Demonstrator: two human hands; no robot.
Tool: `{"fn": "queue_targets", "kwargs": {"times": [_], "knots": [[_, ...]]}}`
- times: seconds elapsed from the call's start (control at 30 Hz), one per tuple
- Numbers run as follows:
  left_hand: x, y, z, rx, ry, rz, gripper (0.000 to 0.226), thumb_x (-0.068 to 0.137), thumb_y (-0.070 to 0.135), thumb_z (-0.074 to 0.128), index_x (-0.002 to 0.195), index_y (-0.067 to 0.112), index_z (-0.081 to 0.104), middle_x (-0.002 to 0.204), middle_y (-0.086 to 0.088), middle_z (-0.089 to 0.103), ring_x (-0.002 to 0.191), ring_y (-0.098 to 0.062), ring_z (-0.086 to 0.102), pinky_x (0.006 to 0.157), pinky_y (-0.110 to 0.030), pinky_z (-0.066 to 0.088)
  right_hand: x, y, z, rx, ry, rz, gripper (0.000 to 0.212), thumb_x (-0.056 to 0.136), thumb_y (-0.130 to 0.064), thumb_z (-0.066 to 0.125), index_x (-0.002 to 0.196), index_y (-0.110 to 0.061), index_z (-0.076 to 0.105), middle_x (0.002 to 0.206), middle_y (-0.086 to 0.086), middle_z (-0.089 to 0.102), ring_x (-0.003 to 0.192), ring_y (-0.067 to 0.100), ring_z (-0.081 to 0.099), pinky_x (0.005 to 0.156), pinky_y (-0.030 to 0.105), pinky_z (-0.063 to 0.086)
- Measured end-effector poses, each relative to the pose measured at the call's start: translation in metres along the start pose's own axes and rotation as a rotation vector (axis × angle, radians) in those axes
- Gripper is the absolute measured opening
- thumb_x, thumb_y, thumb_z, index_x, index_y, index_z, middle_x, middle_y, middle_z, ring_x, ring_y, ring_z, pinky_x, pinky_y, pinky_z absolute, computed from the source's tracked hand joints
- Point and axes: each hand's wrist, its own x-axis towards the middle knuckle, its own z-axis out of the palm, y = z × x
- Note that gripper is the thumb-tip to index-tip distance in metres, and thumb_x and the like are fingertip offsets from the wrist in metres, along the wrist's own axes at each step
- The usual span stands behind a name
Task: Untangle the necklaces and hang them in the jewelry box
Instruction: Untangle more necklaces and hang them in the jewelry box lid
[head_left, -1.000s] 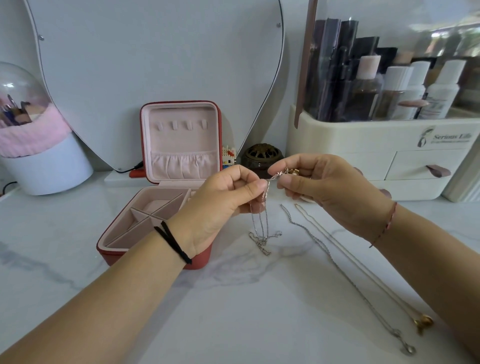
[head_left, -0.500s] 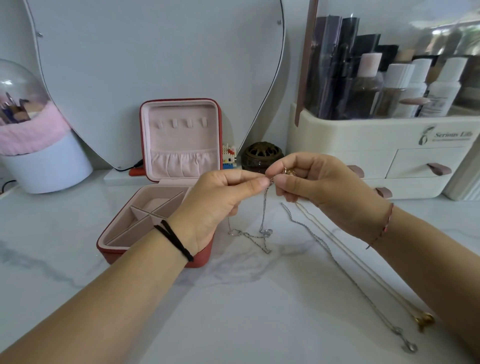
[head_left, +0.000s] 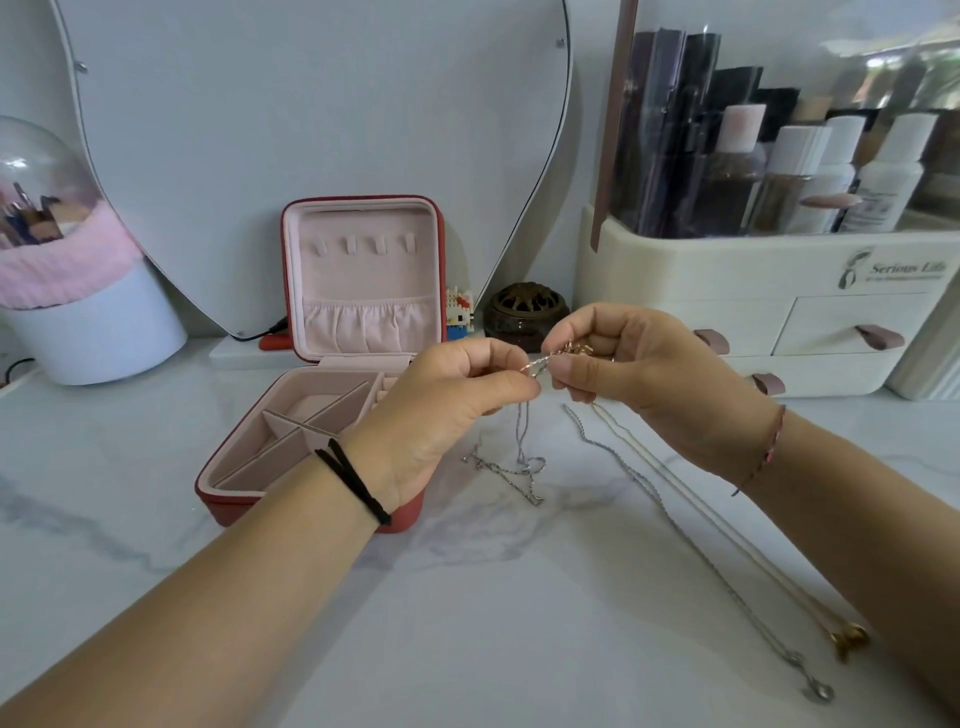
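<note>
Since a second ago the bunched loop is dropping out into one long strand, and its loose end is trailing off left on the counter (head_left: 493, 623). Both hands are working one snag (head_left: 540, 364) up in the air, just in front of the open box (head_left: 405, 514). The left grip (head_left: 447, 410) is pinching the chain (head_left: 522, 441) right at the snag, and the right grip (head_left: 639, 379) is pinching the other side with some rose-gold bits bunched in its fingers. Can't tell what's caught on what, it's too small.

If you're doing this step, I'd say go slack. Pulling is only going to be tightening things, so teasing the strands apart and feeding the free end back through is looking like the way. Letting the tail rest on the counter is probably helping too, since there's less weight on the snag.

A silver necklace (head_left: 696, 558) and a gold necklace (head_left: 722, 526) are lying straight off to the right, so this is looking like the last one. Nothing's hanging on the lid hooks (head_left: 358, 244) yet.

Marble-look counter, with a heart mirror (head_left: 311, 130) behind, an organizer (head_left: 727, 280) on the right and a brush pot (head_left: 93, 322) on the left.
</note>
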Motion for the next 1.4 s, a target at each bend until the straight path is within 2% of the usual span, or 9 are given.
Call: {"fn": "queue_targets", "kwargs": {"times": [0.2, 0.4, 0.53, 0.67, 0.77, 0.9, 1.03, 1.23, 1.4], "knots": [[0.004, 0.003, -0.004, -0.172, -0.15, -0.103, 0.009, 0.066, 0.016, 0.055, 0.068, 0.019, 0.064, 0.077, 0.003, 0.061, 0.081, -0.01, 0.057, 0.074, -0.024, 0.044, 0.002, 0.001, -0.002, -0.011, 0.057, 0.029, 0.007, 0.088, -0.003, 0.06, 0.09, -0.009, 0.061, 0.07, 0.0, 0.064, 0.063, 0.01, 0.057, 0.063, 0.019, 0.046], [0.004, 0.002, -0.006, -0.207, -0.21, -0.156, 0.016, 0.07, 0.021, 0.054, 0.079, 0.014, 0.066, 0.077, 0.004, 0.065, 0.081, -0.01, 0.059, 0.078, -0.029, 0.045, 0.0, 0.001, 0.001, 0.19, 0.003, 0.079, 0.005, 0.092, -0.004, 0.052, 0.089, -0.008, 0.054, 0.09, 0.015, 0.067, 0.073, 0.014, 0.066, 0.066, 0.022, 0.052], [0.006, 0.001, -0.007, -0.19, -0.13, -0.139, 0.004, 0.08, 0.015, 0.062, 0.078, 0.016, 0.065, 0.077, 0.002, 0.064, 0.08, -0.01, 0.06, 0.076, -0.026, 0.047, 0.001, 0.001, -0.002, 0.299, 0.004, 0.12, 0.004, 0.085, -0.01, 0.056, 0.088, -0.009, 0.053, 0.08, 0.006, 0.067, 0.07, 0.012, 0.06, 0.062, 0.02, 0.046], [0.006, -0.003, -0.008, -0.114, -0.008, -0.073, 0.01, 0.086, 0.013, 0.059, 0.081, 0.014, 0.067, 0.076, 0.002, 0.064, 0.08, -0.01, 0.06, 0.082, -0.028, 0.047, 0.001, -0.001, -0.003, 0.391, -0.041, 0.143, 0.004, 0.081, -0.014, 0.057, 0.082, -0.012, 0.054, 0.071, 0.002, 0.061, 0.064, 0.012, 0.05, 0.059, 0.021, 0.039], [0.008, 0.0, -0.007, -0.264, 0.04, -0.104, 0.009, 0.086, 0.013, 0.056, 0.08, 0.011, 0.063, 0.073, 0.001, 0.064, 0.073, -0.011, 0.061, 0.076, -0.027, 0.049, 0.0, -0.001, -0.002, 0.418, -0.077, 0.175, 0.005, 0.083, -0.014, 0.055, 0.079, -0.012, 0.053, 0.067, 0.002, 0.056, 0.058, 0.011, 0.045, 0.056, 0.019, 0.038], [0.008, 0.005, -0.011, -0.523, -0.078, -0.155, 0.007, 0.077, 0.017, 0.061, 0.072, 0.014, 0.059, 0.074, -0.002, 0.061, 0.069, -0.013, 0.06, 0.075, -0.028, 0.053, -0.001, 0.0, -0.001, 0.358, -0.121, 0.178, 0.007, 0.084, -0.013, 0.06, 0.08, -0.012, 0.055, 0.068, 0.003, 0.055, 0.055, 0.009, 0.044, 0.054, 0.017, 0.04], [0.006, 0.01, -0.014, -0.661, -0.118, -0.153, 0.023, 0.078, 0.022, 0.06, 0.057, 0.017, 0.055, 0.065, -0.001, 0.057, 0.063, -0.014, 0.06, 0.077, -0.032, 0.056, -0.001, -0.002, -0.002, 0.334, -0.111, 0.186, 0.005, 0.081, -0.016, 0.059, 0.08, -0.013, 0.055, 0.067, 0.002, 0.055, 0.054, 0.009, 0.042, 0.052, 0.016, 0.038], [0.006, 0.018, -0.023, -0.62, -0.039, -0.189, 0.03, 0.075, 0.034, 0.06, 0.052, 0.021, 0.046, 0.045, 0.007, 0.029, 0.036, -0.007, 0.029, 0.046, -0.02, 0.044, -0.001, -0.002, -0.005, 0.283, -0.065, 0.16, 0.008, 0.08, -0.017, 0.058, 0.079, -0.011, 0.052, 0.067, 0.002, 0.054, 0.053, 0.009, 0.04, 0.052, 0.018, 0.034], [0.006, 0.019, -0.034, -0.401, 0.007, -0.155, 0.028, 0.074, 0.037, 0.062, 0.057, 0.021, 0.047, 0.046, 0.007, 0.026, 0.034, -0.006, 0.022, 0.039, -0.018, 0.034, 0.002, -0.002, -0.014, 0.303, 0.01, 0.155, 0.007, 0.079, -0.017, 0.058, 0.08, -0.012, 0.054, 0.066, 0.003, 0.054, 0.051, 0.009, 0.041, 0.052, 0.019, 0.034]]}}
